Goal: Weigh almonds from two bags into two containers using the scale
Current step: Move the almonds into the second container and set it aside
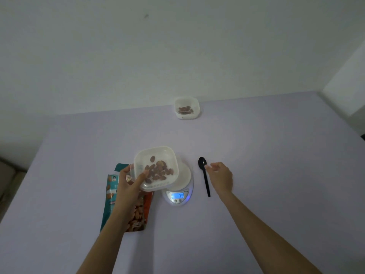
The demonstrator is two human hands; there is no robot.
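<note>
Left hand (129, 181) grip holds the square white plastic almond container (157, 168), tilted, above the round white scale (178, 186); right hand (220, 176) grip loosely open beside the black plastic spoon (205, 177).

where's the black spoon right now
In the head view the black spoon lies flat on the table, just right of the scale. The right hand is beside its bowl end, fingertips at the bowl.

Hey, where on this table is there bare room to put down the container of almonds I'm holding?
Bare table lies right of the black spoon, and in the wide stretch between the scale and the far container. The near edge is bare too. It is crowded left of the scale, where the almond bags lie under your left hand.
</note>
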